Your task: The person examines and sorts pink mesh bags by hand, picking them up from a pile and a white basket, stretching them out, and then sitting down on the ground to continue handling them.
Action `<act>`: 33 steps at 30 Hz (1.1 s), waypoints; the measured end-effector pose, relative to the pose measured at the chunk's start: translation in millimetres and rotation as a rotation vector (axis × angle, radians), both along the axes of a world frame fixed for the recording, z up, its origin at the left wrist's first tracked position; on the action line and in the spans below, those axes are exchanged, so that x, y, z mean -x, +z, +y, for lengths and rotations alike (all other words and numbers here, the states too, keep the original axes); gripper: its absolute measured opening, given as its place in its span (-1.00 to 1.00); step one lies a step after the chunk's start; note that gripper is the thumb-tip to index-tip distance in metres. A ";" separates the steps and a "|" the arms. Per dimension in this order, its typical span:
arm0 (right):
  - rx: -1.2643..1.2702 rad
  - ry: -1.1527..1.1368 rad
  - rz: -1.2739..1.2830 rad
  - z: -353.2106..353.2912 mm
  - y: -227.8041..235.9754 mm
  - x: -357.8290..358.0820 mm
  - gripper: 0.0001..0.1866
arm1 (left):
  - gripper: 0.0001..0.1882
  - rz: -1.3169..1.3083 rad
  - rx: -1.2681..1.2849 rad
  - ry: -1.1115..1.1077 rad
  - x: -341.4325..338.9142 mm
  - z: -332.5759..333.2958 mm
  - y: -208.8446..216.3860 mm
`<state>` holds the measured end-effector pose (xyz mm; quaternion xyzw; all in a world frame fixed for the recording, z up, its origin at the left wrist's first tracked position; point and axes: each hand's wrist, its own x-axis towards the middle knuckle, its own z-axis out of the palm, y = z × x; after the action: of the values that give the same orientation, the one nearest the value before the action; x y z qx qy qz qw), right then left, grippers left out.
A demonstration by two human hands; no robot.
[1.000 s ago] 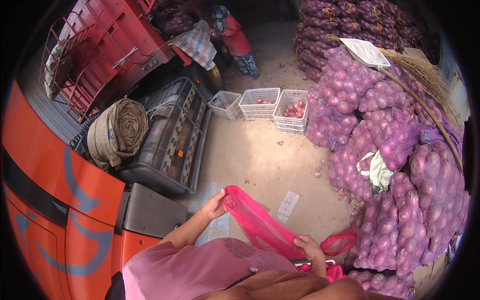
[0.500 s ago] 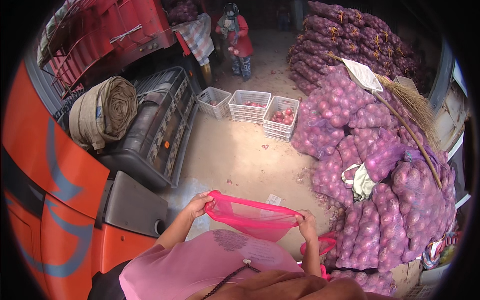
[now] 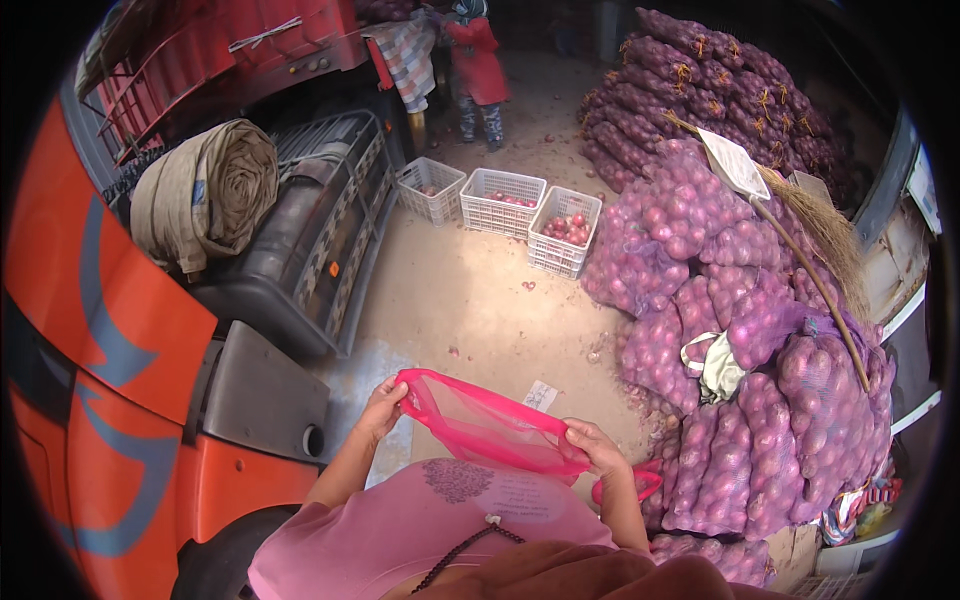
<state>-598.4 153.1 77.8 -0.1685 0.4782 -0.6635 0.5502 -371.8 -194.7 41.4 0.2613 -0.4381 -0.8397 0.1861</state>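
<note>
Stretched between my two hands, in front of my pink shirt, is a sheer bright-pink mesh cloth (image 3: 490,420) with a thicker band along its edges. My left hand (image 3: 384,403) pinches its upper left corner. The other end is gripped by my right hand (image 3: 594,444), fingers closed over the edge. From here I cannot tell whether the cloth is a bag or a garment. Another piece of pink fabric (image 3: 640,483) shows beside my right forearm.
Purple mesh sacks of onions (image 3: 740,440) are piled on my right, with a long-handled scoop (image 3: 735,165) and a broom (image 3: 825,235) on top. White crates (image 3: 558,258) stand ahead. An orange truck (image 3: 130,370) flanks my left. A person in red (image 3: 476,65) stands near its bed.
My hands and the pink mesh cloth have shifted slightly left, and the cloth now slants down to the right. The person in red has turned and raised an arm toward the truck bed.
</note>
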 end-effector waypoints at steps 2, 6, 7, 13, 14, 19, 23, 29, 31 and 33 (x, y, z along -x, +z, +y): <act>0.022 0.106 0.132 -7.7 1.9 -6.7 -0.59 | -0.80 -0.287 0.227 0.131 -5.3 -10.5 -14.6; -0.116 0.098 0.573 -13.7 -23.7 -19.4 -0.65 | -0.84 -0.155 -0.070 0.258 -12.0 -14.1 -36.6; -0.199 0.060 0.673 -12.4 -44.1 -16.5 -0.68 | -0.83 -0.115 -0.123 0.264 -12.7 -14.6 -42.9; -0.203 -0.576 0.545 23.2 -70.0 18.3 -0.82 | -0.76 -0.368 0.151 -0.172 13.4 29.1 7.4; -0.122 -0.662 0.423 26.8 -71.2 21.6 -0.83 | -0.75 -0.446 0.280 -0.344 15.1 32.4 7.1; 0.165 -0.620 -0.341 50.4 -50.0 22.3 -0.79 | -0.56 -0.224 -0.070 -0.640 22.5 60.3 14.0; 0.138 -0.403 -0.246 68.3 -41.1 20.1 -0.70 | -0.51 0.043 -0.459 -0.273 30.5 56.9 20.2; -0.198 -0.370 0.572 68.0 -83.1 23.2 -0.75 | -0.49 0.026 -0.382 -0.430 24.1 71.4 28.6; -0.404 -0.468 0.548 69.7 -78.4 30.8 -0.76 | -0.49 -0.043 -0.347 -0.585 19.4 83.2 33.5; -0.138 -0.531 0.225 66.6 -80.1 39.7 -0.77 | -0.51 -0.057 -0.314 -0.540 12.7 96.4 32.6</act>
<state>-638.1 219.7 -2.2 -0.0722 0.6073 -0.7274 0.3111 -384.5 -98.3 73.9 0.1846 -0.3619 -0.9084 -0.0986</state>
